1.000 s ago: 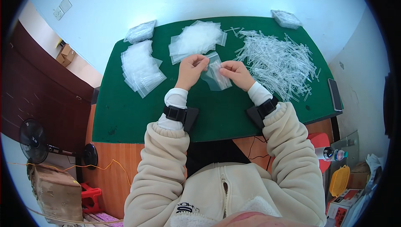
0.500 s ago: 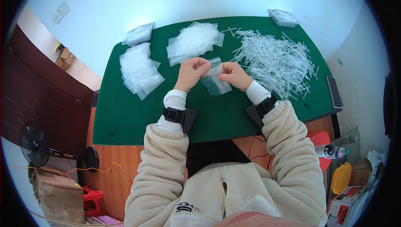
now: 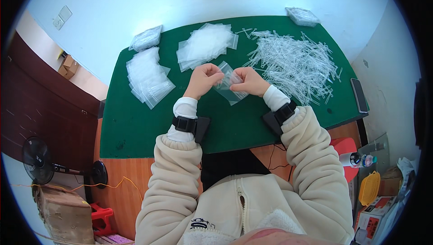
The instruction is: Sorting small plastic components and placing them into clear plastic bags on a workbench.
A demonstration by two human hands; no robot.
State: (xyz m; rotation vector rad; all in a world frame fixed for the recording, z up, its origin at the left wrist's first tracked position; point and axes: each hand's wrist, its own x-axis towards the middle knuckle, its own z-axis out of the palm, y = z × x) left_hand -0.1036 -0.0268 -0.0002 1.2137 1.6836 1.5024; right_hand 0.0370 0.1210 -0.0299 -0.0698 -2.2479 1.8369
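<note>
A small clear zip bag (image 3: 232, 98) is held between my hands above the middle of the green table. My left hand (image 3: 204, 81) pinches its left side, fingers closed. On the other side, the closed fingers of my right hand (image 3: 251, 82) grip the bag near some thin clear sticks; whether these lie wholly inside is hidden by the fingers. To the right spreads a large loose pile of thin clear plastic sticks with small looped ends (image 3: 293, 62). Beyond my left hand lie fanned flat zip bags (image 3: 205, 44). Overlapping zip bags holding sticks (image 3: 146, 78) lie farther left.
The green table (image 3: 149, 132) meets the wall at its far edge. Wrapped clear packs stand there, one at the left (image 3: 146, 37), one at the right (image 3: 302, 17). A phone (image 3: 359, 95) lies on the right edge. A fan (image 3: 38, 159) and carton (image 3: 61, 213) are at lower left.
The bag has tilted, its lower end swinging slightly right, and my right hand has shifted a little left across it. Both hands keep their hold. The whole view has moved slightly.
</note>
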